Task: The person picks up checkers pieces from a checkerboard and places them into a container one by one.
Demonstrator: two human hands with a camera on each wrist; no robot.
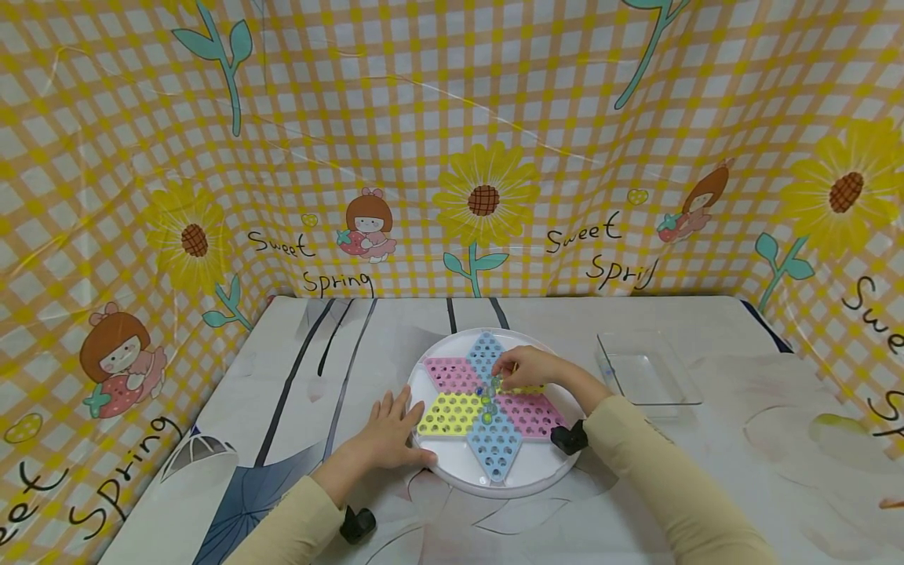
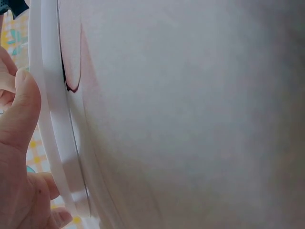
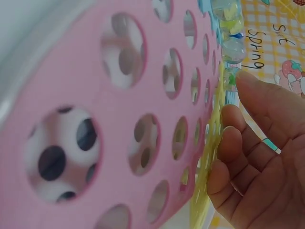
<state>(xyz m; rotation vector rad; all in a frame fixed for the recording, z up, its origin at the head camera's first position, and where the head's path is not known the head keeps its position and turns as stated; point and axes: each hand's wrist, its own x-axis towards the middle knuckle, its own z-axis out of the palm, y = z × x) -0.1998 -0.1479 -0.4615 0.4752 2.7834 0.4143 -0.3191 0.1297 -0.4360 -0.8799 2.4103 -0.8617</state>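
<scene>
A round white tray [image 1: 452,469] carries a star-shaped Chinese checkers board with pink, yellow and blue sections full of holes. Clear and coloured glass marbles [image 1: 486,418] stand in a line across its middle. My right hand [image 1: 531,367] reaches over the far right part of the board, its fingertips pinching a clear marble [image 3: 230,79] with green inside. The remaining right fingers are curled close over the yellow section [image 3: 209,157]. At the tray's left rim rests my left hand [image 1: 384,431], fingers spread and thumb along the near edge.
To the right of the tray stands a clear rectangular container [image 1: 653,377]. A black wrist camera [image 1: 569,437] overlaps the tray's right edge, and another [image 1: 358,524] sits below my left wrist. A checked cloth [image 1: 424,102] with sunflowers hangs behind the table.
</scene>
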